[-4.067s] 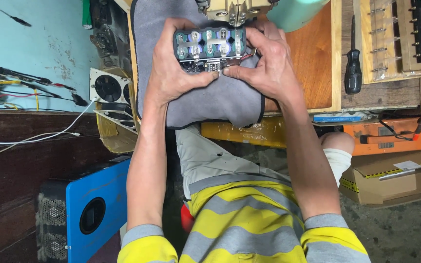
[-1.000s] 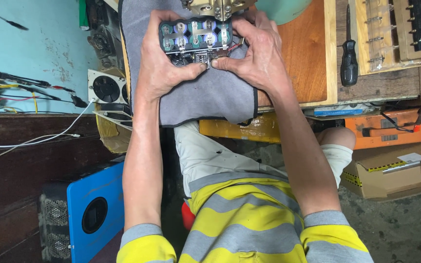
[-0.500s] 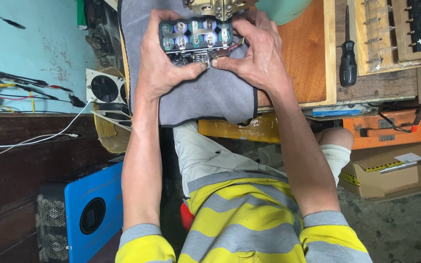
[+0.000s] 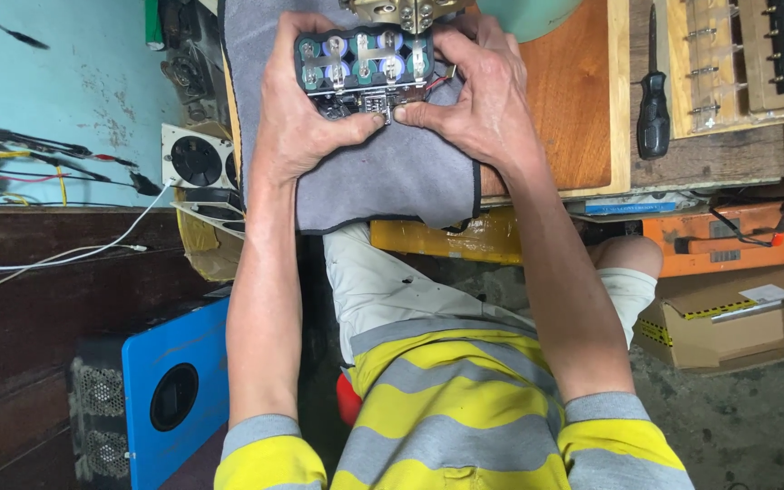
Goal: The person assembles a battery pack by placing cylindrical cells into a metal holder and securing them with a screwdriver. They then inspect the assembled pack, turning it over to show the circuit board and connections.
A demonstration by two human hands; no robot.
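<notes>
On grey cloth [image 4: 383, 181] over wooden worktop's [image 4: 583, 118] near edge: battery pack [image 4: 365, 62] clamped by left hand [image 4: 297, 118], right hand [image 4: 483, 100]. Thumbs pinch small connector at pack's near side. Judgement: brace pack, press squarely, spare wires.

We see one cardboard box [image 4: 737, 318], well below and right of our fingers [image 4: 428, 113], brown, rectangular, edged with yellow-black striped tape, a small white label [image 4: 767, 293] on top. No screens or signs that we can make out.
</notes>
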